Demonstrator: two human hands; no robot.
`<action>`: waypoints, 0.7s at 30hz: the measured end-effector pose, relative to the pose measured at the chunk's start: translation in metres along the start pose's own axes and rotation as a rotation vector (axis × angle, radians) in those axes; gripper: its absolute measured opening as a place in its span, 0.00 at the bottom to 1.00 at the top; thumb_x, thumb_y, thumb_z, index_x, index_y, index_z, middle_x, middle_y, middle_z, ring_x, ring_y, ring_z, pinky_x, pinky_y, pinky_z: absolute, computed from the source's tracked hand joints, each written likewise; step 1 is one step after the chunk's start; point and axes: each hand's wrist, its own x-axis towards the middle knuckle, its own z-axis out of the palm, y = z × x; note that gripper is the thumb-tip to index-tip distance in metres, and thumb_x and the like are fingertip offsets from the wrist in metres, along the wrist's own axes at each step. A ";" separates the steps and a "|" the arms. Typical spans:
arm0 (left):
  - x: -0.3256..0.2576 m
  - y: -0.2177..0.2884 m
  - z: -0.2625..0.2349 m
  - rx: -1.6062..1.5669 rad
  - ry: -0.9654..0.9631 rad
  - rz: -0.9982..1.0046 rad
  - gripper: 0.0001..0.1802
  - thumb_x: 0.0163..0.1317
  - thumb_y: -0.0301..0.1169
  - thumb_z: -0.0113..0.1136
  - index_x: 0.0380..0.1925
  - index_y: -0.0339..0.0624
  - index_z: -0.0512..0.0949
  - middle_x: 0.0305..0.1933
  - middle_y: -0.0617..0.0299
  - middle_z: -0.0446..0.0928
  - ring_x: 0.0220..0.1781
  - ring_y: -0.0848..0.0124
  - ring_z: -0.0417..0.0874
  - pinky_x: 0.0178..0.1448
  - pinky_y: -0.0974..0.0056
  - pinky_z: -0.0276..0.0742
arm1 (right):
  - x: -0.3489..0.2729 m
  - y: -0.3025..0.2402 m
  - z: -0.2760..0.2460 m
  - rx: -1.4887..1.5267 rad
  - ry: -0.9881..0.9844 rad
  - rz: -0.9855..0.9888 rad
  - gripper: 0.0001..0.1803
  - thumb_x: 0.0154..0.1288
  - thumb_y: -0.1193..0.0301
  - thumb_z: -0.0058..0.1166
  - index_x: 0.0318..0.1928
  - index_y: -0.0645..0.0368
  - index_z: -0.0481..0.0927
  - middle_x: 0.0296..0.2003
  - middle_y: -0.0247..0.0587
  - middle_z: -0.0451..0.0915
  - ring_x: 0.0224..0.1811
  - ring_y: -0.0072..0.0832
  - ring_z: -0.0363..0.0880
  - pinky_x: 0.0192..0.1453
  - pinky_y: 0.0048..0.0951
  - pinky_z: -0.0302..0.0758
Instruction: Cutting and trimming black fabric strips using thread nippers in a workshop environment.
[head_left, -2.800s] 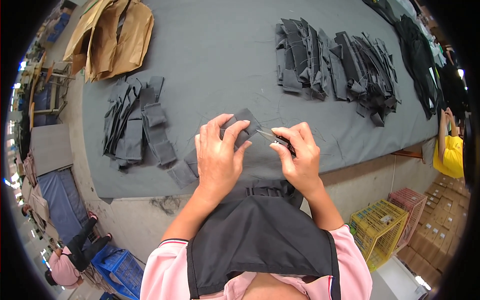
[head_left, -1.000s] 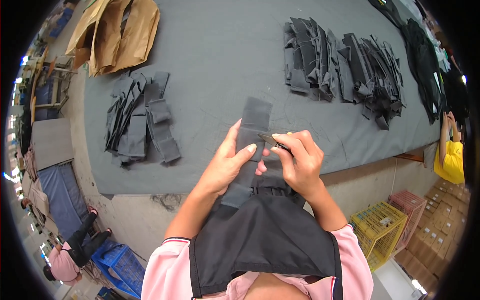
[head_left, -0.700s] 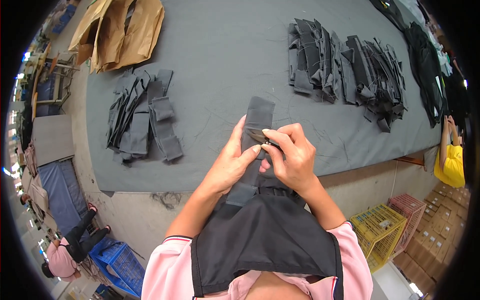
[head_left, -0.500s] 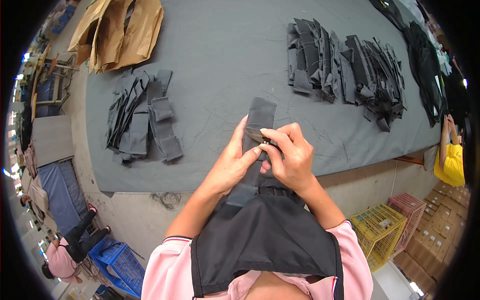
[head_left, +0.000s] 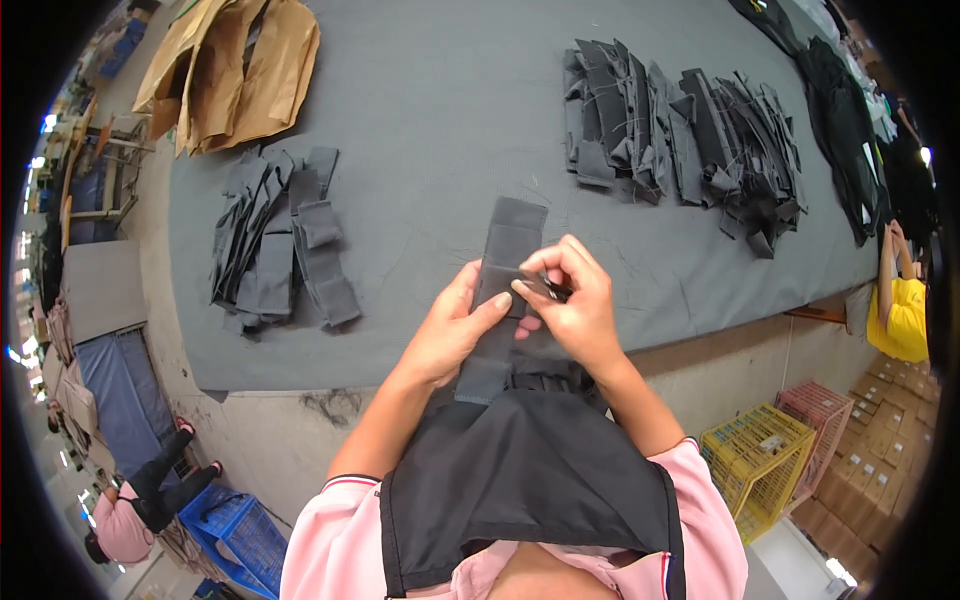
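A dark grey fabric strip (head_left: pixel 514 236) runs lengthwise in front of me, its lower end against my black apron. My left hand (head_left: pixel 452 327) is closed on the strip's left edge, thumb pressed flat on top. Just right of the strip, my right hand (head_left: pixel 580 305) is closed around small dark thread snips (head_left: pixel 556 291), mostly hidden by the fingers. Its thumb and forefinger tips meet at the strip's right edge. Whether they also pinch a thread there is too small to tell.
On the grey-covered table (head_left: pixel 440 110) lie a strip pile (head_left: pixel 275 240) at left and a larger, frayed strip pile (head_left: pixel 680 130) at right. A brown paper bag (head_left: pixel 240 80) stands far left. Yellow crates (head_left: pixel 757 450) sit on the floor. A person in yellow (head_left: pixel 905 315) is at right.
My right hand has shifted slightly right and the snips' blades no longer lie across the strip. More of the strip's face shows now. My left hand keeps its hold.
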 end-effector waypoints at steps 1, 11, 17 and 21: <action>-0.005 -0.002 0.001 0.000 0.004 0.001 0.28 0.65 0.31 0.52 0.61 0.36 0.55 0.50 0.55 0.71 0.41 0.68 0.79 0.42 0.66 0.77 | -0.005 -0.002 0.001 -0.023 0.032 -0.034 0.09 0.47 0.84 0.60 0.31 0.63 0.75 0.26 0.32 0.66 0.25 0.16 0.71 0.24 0.20 0.72; -0.008 -0.015 0.003 0.069 0.260 -0.039 0.30 0.64 0.42 0.55 0.58 0.36 0.59 0.42 0.56 0.75 0.34 0.73 0.78 0.36 0.69 0.77 | -0.016 0.015 0.008 0.293 -0.148 0.116 0.11 0.51 0.83 0.57 0.37 0.63 0.77 0.18 0.31 0.69 0.18 0.15 0.69 0.20 0.22 0.69; -0.005 -0.009 0.004 -0.069 0.125 0.045 0.26 0.65 0.40 0.53 0.58 0.38 0.61 0.45 0.54 0.76 0.38 0.69 0.81 0.39 0.66 0.78 | 0.003 0.022 0.006 0.162 -0.030 0.151 0.16 0.62 0.76 0.53 0.51 0.59 0.76 0.32 0.41 0.77 0.27 0.19 0.75 0.28 0.24 0.73; -0.005 -0.009 -0.001 -0.107 0.157 0.096 0.26 0.64 0.40 0.55 0.58 0.41 0.62 0.49 0.54 0.75 0.41 0.67 0.81 0.42 0.64 0.79 | -0.015 0.004 -0.009 -0.228 0.124 -0.180 0.14 0.53 0.77 0.59 0.43 0.60 0.77 0.32 0.40 0.73 0.28 0.25 0.75 0.30 0.26 0.74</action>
